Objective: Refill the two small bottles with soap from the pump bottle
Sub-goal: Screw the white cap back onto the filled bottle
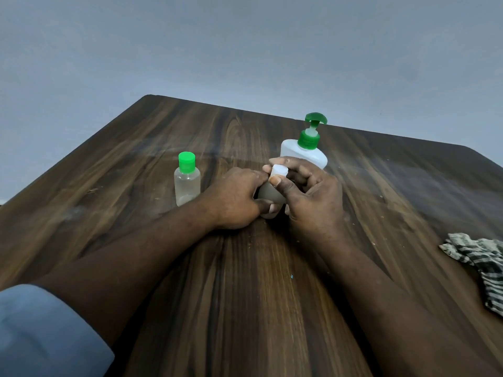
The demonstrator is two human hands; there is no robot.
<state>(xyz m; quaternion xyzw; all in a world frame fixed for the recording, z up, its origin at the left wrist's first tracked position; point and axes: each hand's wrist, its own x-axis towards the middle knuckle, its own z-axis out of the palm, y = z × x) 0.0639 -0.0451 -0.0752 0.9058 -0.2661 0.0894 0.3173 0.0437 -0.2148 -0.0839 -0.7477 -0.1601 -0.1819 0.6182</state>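
One small bottle point(268, 198) — my left hand point(234, 197) grips it steady. My right hand point(313, 197) pinches its cap point(279, 171), probably to unscrew it.

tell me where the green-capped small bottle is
In the head view, the green-capped small bottle stands upright on the table, left of centre, just left of the left hand.

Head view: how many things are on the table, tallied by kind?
Small bottles: 2, the green-capped bottle and the held bottle
Pump bottle: 1
Cloth: 1
Total: 4
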